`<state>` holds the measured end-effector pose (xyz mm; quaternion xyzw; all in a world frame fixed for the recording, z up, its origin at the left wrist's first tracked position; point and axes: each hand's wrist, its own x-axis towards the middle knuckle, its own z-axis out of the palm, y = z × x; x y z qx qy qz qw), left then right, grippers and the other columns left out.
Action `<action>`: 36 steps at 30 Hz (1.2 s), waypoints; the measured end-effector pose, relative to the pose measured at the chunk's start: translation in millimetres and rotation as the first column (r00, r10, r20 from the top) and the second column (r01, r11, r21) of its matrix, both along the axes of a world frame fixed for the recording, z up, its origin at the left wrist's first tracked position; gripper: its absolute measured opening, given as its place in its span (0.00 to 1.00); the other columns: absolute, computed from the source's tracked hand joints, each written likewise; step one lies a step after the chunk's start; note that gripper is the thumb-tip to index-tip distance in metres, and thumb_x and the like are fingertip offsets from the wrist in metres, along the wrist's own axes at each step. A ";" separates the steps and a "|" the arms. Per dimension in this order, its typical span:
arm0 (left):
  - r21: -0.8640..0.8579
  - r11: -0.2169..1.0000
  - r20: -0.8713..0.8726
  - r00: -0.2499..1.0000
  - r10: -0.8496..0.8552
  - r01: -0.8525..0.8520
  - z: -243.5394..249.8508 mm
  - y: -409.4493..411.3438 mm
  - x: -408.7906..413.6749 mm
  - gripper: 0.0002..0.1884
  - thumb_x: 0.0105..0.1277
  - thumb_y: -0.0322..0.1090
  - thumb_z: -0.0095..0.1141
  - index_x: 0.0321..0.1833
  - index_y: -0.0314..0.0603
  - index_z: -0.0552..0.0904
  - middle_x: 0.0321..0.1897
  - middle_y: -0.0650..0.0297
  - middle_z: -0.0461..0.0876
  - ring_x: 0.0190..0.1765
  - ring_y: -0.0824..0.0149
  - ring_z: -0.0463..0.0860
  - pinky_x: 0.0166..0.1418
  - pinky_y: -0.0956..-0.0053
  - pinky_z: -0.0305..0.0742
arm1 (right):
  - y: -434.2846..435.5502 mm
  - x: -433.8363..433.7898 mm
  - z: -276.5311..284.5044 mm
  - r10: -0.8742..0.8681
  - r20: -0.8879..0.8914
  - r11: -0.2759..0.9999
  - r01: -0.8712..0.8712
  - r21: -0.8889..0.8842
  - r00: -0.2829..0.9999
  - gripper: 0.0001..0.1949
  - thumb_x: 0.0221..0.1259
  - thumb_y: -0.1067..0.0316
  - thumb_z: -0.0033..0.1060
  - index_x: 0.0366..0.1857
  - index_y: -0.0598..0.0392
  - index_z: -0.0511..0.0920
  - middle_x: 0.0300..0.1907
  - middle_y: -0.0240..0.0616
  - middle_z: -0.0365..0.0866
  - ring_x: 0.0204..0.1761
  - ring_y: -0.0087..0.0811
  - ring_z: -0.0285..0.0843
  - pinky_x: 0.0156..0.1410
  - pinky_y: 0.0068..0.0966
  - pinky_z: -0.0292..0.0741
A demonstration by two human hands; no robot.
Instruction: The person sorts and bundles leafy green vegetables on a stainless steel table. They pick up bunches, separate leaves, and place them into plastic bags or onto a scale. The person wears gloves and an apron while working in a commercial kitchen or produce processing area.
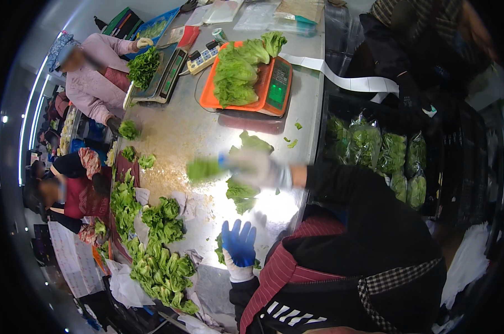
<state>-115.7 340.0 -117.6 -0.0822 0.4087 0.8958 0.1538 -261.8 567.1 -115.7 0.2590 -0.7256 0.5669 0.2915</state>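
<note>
My left hand (238,246), in a white glove with a blue palm, is held palm up with its fingers apart and holds nothing. Leaf pieces (220,250) lie beside it on the metal table (210,234). Further up the picture, my right hand (256,169) is gloved and motion-blurred, with a blurred green leafy bunch (204,169) at its fingertips. Loose lettuce leaves (243,194) lie beneath that hand. Heads of lettuce (237,71) rest on an orange digital scale (279,87). A large pile of lettuce (164,267) stretches along the table's far side.
Across the table, one co-worker (97,71) stands near a second scale (164,79) bearing greens; another (80,188) handles leaves. A power strip (204,58) and plastic bags (256,16) lie at the top. A dark crate holds bagged greens (364,142); a dark-clothed person (385,54) is beyond, near a label strip (348,79).
</note>
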 end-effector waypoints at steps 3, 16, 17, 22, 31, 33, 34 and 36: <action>0.120 0.993 -0.028 0.999 0.023 -0.020 16.5 14.9 -10.8 0.30 0.71 0.53 0.48 0.71 0.45 0.64 0.64 0.55 0.72 0.62 0.55 0.74 0.71 0.51 0.62 | -52.2 67.4 -17.9 0.322 0.046 0.912 -0.323 0.254 0.946 0.13 0.54 0.68 0.61 0.45 0.49 0.80 0.44 0.34 0.81 0.42 0.35 0.77 0.46 0.35 0.74; 0.137 0.915 0.339 0.886 0.317 -0.380 -28.6 -22.3 15.9 0.16 0.70 0.39 0.53 0.58 0.44 0.76 0.54 0.64 0.79 0.53 0.67 0.78 0.57 0.69 0.74 | 215.6 -161.5 -22.6 -0.760 0.388 0.601 0.791 0.113 0.521 0.32 0.61 0.52 0.54 0.65 0.64 0.64 0.55 0.62 0.74 0.58 0.57 0.72 0.63 0.42 0.69; 0.132 0.922 0.333 0.892 0.305 -0.364 -25.5 -18.9 14.2 0.16 0.70 0.39 0.52 0.58 0.43 0.76 0.54 0.64 0.79 0.53 0.66 0.78 0.58 0.69 0.73 | 239.6 -185.4 -33.4 -0.805 0.388 0.540 0.825 0.166 0.449 0.33 0.61 0.51 0.53 0.65 0.64 0.64 0.57 0.63 0.72 0.60 0.57 0.70 0.66 0.43 0.67; 0.043 0.910 0.333 0.865 0.375 -0.411 -10.0 -9.4 15.3 0.13 0.69 0.38 0.54 0.53 0.44 0.79 0.49 0.64 0.82 0.52 0.67 0.79 0.57 0.66 0.76 | 245.2 -223.8 -19.3 -0.816 0.504 0.492 0.797 0.351 0.282 0.37 0.63 0.45 0.48 0.69 0.61 0.59 0.64 0.62 0.67 0.65 0.55 0.66 0.69 0.43 0.63; 0.142 0.868 0.421 0.822 0.383 -0.476 -18.9 -14.2 23.9 0.16 0.72 0.37 0.51 0.60 0.41 0.74 0.50 0.60 0.78 0.53 0.64 0.77 0.60 0.66 0.74 | 273.2 -282.4 -67.1 -0.906 0.223 0.396 0.539 0.743 0.359 0.30 0.63 0.46 0.36 0.64 0.51 0.70 0.62 0.53 0.72 0.64 0.55 0.70 0.66 0.51 0.64; 0.128 0.871 0.395 0.830 0.394 -0.474 -21.9 -15.2 31.2 0.18 0.73 0.37 0.51 0.62 0.40 0.72 0.53 0.59 0.77 0.55 0.64 0.77 0.61 0.65 0.73 | 248.7 -263.2 -37.5 -0.894 0.285 0.434 0.502 0.748 0.347 0.28 0.61 0.48 0.39 0.61 0.51 0.73 0.61 0.54 0.74 0.63 0.54 0.71 0.65 0.47 0.66; 0.153 0.870 0.399 0.835 0.379 -0.468 -19.3 -14.8 27.2 0.19 0.73 0.39 0.51 0.63 0.40 0.71 0.56 0.58 0.75 0.58 0.62 0.75 0.65 0.63 0.70 | 265.1 -272.2 -45.0 -0.870 0.294 0.472 0.494 0.730 0.397 0.26 0.60 0.49 0.40 0.58 0.52 0.75 0.58 0.56 0.75 0.62 0.54 0.72 0.64 0.46 0.67; 0.207 0.856 0.390 0.843 0.372 -0.473 -18.7 -11.5 23.1 0.20 0.71 0.44 0.53 0.61 0.41 0.73 0.57 0.57 0.76 0.60 0.58 0.75 0.67 0.60 0.69 | 268.4 -285.4 -55.8 -0.798 0.323 0.579 0.497 0.646 0.510 0.24 0.59 0.52 0.42 0.52 0.54 0.79 0.53 0.58 0.78 0.58 0.54 0.74 0.61 0.44 0.69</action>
